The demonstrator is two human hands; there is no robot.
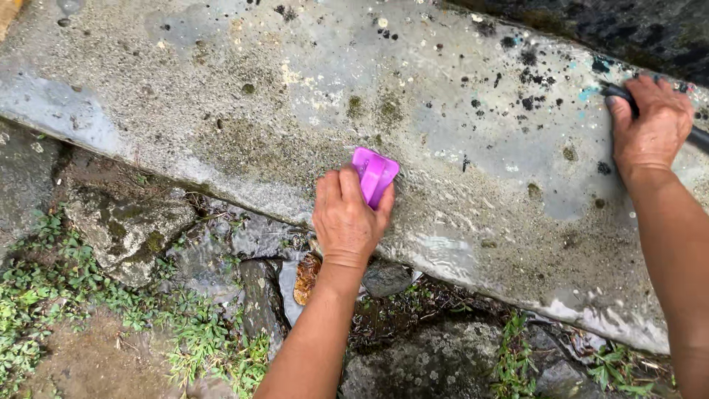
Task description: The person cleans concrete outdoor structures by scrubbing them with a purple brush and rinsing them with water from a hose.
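Observation:
My left hand (347, 218) grips a small purple plastic brush (374, 174) and presses it against a wet, stained concrete slab (258, 96). Moss and dark specks dot the slab around the brush. My right hand (648, 125) rests on the slab at the far right, fingers closed around a thin black hose or handle (617, 91) that runs off toward the right edge of the view. Most of that black thing is hidden under the hand.
Below the slab lie wet mossy rocks (125, 229), a brown dead leaf (304, 278), patches of grass (44, 295) and bare soil (96, 362). A dark, mottled wall surface (628, 29) rises behind the slab at top right.

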